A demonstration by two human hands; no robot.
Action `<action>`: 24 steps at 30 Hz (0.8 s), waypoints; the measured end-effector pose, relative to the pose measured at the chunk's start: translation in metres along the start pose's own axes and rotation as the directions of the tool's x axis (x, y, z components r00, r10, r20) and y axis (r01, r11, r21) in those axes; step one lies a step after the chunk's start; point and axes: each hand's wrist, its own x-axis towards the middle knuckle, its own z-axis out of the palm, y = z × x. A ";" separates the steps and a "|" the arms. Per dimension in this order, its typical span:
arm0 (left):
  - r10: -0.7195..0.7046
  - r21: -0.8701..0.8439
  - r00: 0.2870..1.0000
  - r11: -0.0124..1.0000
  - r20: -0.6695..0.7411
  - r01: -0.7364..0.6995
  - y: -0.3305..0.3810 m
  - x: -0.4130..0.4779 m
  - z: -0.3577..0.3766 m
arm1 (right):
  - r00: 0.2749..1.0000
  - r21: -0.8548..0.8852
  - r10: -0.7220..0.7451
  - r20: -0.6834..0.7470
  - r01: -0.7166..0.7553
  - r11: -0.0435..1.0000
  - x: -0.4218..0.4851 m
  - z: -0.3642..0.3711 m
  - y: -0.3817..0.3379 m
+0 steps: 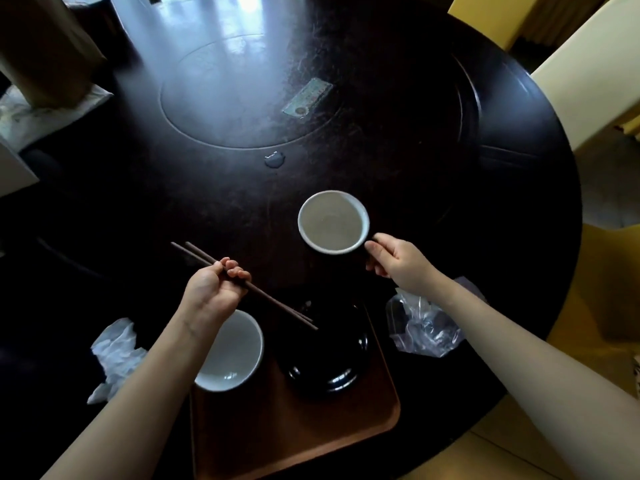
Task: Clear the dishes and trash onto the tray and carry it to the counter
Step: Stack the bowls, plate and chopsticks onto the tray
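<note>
A brown tray point(311, 434) lies at the near edge of a dark round table point(433, 133). On it sit a white bowl point(232, 355) at the left and a black glossy dish point(329, 355) at the right. My left hand point(214, 289) is shut on a pair of dark chopsticks point(277, 303), held slanting above the tray. My right hand point(394, 259) grips the handle of a mug point(332, 221) that is white inside, just beyond the tray. Crumpled white paper point(116, 355) lies left of the tray, and a crumpled clear plastic bag point(426, 327) lies to the right.
A round inset panel point(242, 91) fills the table's middle, with a small sticker point(306, 97) on it and a small water drop point(274, 160) at its near edge. Yellow chairs point(602, 306) stand at the right. Curtain and cushion point(41, 98) are at the far left.
</note>
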 end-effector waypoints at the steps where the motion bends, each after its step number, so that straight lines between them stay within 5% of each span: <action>1: 0.002 0.003 1.000 1.000 -0.008 -0.002 0.002 -0.004 -0.006 | 0.999 0.005 0.000 0.037 0.000 1.000 -0.011 0.004 0.002; 13: 0.011 -0.012 0.999 1.000 -0.037 -0.012 0.008 -0.047 -0.058 | 0.945 -0.319 0.048 0.324 0.061 0.946 -0.085 0.041 0.038; 24: 0.076 0.001 0.996 0.997 -0.057 -0.076 -0.014 -0.061 -0.074 | 0.942 -0.386 0.140 0.306 -0.011 0.922 -0.094 0.049 0.038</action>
